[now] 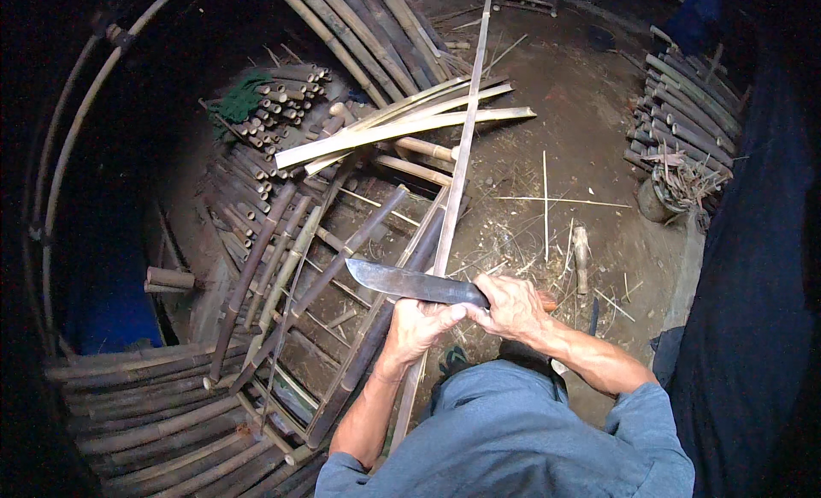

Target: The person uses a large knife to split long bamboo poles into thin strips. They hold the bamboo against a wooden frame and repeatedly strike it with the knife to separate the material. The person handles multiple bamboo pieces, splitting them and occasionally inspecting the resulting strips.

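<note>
Blade Against Bamboo

A long, pale split bamboo strip (pixel 453 190) runs away over the dirt floor (pixel 590 96). The left hand (pixel 416 325) grips its near end. The right hand (pixel 511 305) clasps a broad dull-grey steel knife (pixel 410 283), lying across it. Dark round bamboo poles (pixel 282 267) lie around.

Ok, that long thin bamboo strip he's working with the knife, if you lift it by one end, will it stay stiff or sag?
The bamboo strip is very long and narrow, so it would probably bow and whip at the far end. It looks thin, so likely light. The left hand grips it near the knife, held by the right hand; its split edges may be sharp.
</note>
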A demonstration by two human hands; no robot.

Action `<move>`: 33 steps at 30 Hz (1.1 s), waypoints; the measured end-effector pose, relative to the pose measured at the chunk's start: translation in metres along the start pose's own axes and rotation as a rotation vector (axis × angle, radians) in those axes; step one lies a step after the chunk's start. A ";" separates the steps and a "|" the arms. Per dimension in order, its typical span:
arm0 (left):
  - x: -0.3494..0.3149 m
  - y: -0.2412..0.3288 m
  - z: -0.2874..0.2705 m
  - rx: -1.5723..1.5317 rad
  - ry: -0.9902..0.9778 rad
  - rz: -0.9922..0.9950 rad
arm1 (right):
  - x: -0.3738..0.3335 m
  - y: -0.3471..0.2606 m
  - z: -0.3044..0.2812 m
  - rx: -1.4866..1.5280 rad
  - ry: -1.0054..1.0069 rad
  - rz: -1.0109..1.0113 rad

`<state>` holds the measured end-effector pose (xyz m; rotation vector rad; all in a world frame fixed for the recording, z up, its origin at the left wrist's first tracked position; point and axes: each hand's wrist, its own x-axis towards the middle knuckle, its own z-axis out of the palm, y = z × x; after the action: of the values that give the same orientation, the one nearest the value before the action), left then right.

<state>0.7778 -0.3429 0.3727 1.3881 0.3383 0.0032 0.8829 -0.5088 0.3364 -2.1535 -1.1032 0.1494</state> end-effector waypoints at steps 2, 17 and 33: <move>-0.005 -0.005 0.003 0.183 0.044 0.068 | 0.006 0.009 -0.001 -0.032 -0.010 0.062; -0.116 -0.029 -0.018 -0.175 -0.205 -0.042 | 0.060 0.056 -0.116 -0.018 0.365 0.091; -0.013 0.037 0.038 0.051 0.080 0.002 | 0.070 0.034 -0.091 -0.001 0.306 0.048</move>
<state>0.7821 -0.3751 0.4167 1.4408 0.4062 0.0519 0.9855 -0.5184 0.3966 -2.1173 -0.8757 -0.1545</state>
